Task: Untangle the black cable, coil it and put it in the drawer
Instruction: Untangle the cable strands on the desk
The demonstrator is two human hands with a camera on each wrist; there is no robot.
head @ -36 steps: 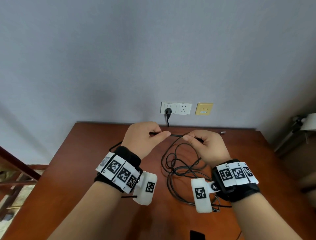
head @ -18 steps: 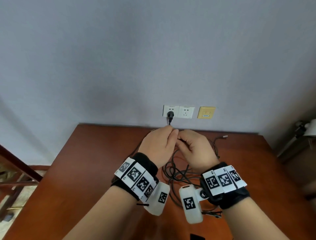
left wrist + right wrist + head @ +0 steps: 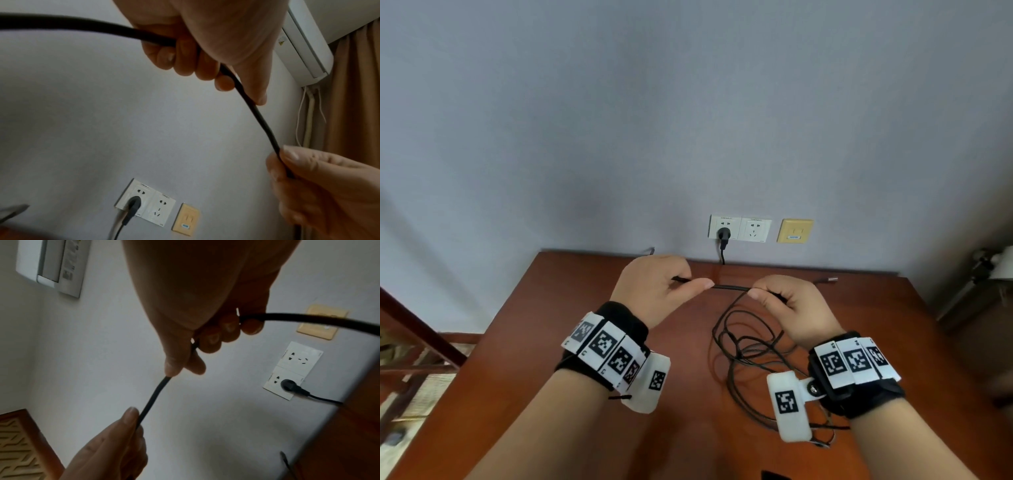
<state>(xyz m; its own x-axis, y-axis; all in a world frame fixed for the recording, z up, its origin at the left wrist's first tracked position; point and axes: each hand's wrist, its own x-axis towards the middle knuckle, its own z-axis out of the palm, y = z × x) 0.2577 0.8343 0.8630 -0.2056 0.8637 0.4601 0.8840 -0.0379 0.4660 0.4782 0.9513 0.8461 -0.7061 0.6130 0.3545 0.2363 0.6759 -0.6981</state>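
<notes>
A thin black cable (image 3: 731, 287) runs taut between my two hands above the brown table (image 3: 524, 342). My left hand (image 3: 664, 284) grips it in curled fingers, thumb laid along it; the same cable (image 3: 259, 113) leaves my left hand (image 3: 205, 53) in the left wrist view. My right hand (image 3: 784, 301) pinches the cable and holds it in curled fingers (image 3: 228, 331). Below the right hand the remaining cable lies in a tangled pile of loops (image 3: 750, 349) on the table. One metal-tipped cable end (image 3: 832, 280) lies near the table's back edge. No drawer shows in these views.
A second black plug (image 3: 723, 236) sits in the white wall socket (image 3: 739, 228), its cord dropping behind the table. A yellow wall plate (image 3: 795, 231) is beside it. A wooden frame (image 3: 421, 342) stands left of the table, furniture at the right (image 3: 983, 308). An air conditioner (image 3: 304, 40) hangs high up.
Half a second ago my hands were close together over the tangle. They have moved apart, the left going left and the right going right, stretching a short length of cable straight between them.
</notes>
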